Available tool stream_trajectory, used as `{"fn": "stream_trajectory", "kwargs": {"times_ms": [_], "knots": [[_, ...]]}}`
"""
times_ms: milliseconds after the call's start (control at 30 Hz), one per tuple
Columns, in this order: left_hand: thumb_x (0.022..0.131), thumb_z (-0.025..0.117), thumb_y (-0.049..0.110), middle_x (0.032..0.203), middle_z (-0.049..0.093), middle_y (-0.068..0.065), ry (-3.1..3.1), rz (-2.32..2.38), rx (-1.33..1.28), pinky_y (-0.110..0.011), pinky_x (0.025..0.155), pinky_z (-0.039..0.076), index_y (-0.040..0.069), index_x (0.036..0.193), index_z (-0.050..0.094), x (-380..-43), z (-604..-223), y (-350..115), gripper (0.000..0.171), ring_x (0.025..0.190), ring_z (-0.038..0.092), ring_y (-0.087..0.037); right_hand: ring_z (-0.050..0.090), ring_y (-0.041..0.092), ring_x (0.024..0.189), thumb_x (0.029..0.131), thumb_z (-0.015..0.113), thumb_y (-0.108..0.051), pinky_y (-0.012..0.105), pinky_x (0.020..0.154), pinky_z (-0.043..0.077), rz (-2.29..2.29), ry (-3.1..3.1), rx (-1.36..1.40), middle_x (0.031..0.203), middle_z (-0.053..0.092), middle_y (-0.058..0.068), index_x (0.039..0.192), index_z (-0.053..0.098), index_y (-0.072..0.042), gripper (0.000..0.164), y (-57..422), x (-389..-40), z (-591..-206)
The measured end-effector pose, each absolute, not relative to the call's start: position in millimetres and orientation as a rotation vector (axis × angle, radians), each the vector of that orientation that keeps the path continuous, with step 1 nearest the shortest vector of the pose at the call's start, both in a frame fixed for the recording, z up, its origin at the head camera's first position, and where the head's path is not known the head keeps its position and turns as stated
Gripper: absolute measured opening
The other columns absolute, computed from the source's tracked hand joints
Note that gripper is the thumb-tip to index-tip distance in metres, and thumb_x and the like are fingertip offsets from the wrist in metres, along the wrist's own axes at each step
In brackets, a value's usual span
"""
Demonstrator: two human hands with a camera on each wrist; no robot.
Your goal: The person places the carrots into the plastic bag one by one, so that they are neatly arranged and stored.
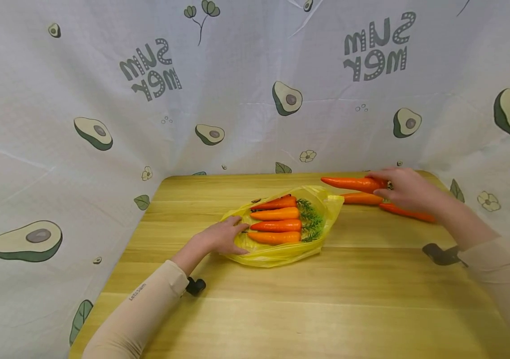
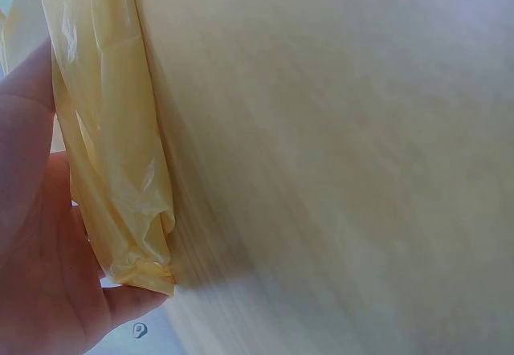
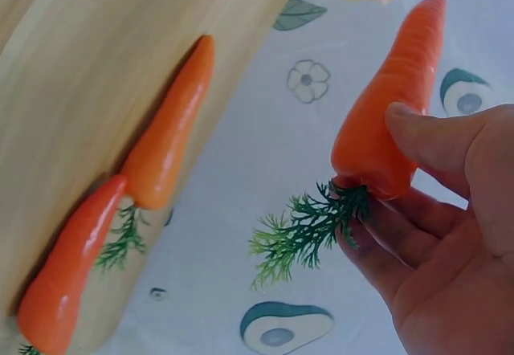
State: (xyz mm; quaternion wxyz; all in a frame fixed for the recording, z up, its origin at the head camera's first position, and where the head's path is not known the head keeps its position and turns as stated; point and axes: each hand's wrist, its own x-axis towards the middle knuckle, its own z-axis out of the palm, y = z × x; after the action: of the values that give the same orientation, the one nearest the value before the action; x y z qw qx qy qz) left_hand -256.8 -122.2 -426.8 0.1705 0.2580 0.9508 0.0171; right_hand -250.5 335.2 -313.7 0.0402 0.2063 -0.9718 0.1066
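A yellow plastic bag lies mid-table with several orange carrots side by side inside, their green tops toward the right. My left hand holds the bag's left edge; in the left wrist view, part of that hand is hidden behind the yellow film. Above the table at the right, my right hand grips a carrot by its thick end, tip pointing left. The right wrist view shows the thumb pressed on this carrot, with its green leaves hanging free.
Two more carrots lie on the wooden table beneath and beside my right hand: an orange one and a redder one. A white cloth with avocado prints hangs around the table's back and sides.
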Motion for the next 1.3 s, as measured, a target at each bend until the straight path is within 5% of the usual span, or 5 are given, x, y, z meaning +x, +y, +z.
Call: {"fn": "stream_trajectory", "kwargs": {"times_ms": [1033, 1300], "knots": [[0.089, 0.063, 0.066, 0.167, 0.02, -0.013, 2.699, 0.044, 0.744, -0.051, 0.119, 0.033, 0.025, 0.159, 0.033, -258.9, -429.1, -123.4, 0.087, 0.151, 0.03, -0.035, 0.064, 0.034, 0.101, 0.093, 0.073, -0.014, 0.056, 0.091, 0.054, 0.35, -2.913, 0.867, 0.123, 0.066, 0.02, 0.135, 0.063, -0.004, 0.045, 245.1, -250.3, -295.8], [0.089, 0.063, 0.066, 0.167, 0.021, -0.013, 2.708, 0.038, 0.745, -0.051, 0.119, 0.033, 0.025, 0.159, 0.035, -258.0, -427.7, -123.1, 0.086, 0.15, 0.031, -0.035, 0.062, 0.025, 0.09, 0.095, 0.069, -0.014, 0.045, 0.08, 0.055, 0.402, -2.934, 0.96, 0.121, 0.066, 0.017, 0.136, 0.063, -0.005, 0.042, 221.1, -256.0, -302.0]]}}
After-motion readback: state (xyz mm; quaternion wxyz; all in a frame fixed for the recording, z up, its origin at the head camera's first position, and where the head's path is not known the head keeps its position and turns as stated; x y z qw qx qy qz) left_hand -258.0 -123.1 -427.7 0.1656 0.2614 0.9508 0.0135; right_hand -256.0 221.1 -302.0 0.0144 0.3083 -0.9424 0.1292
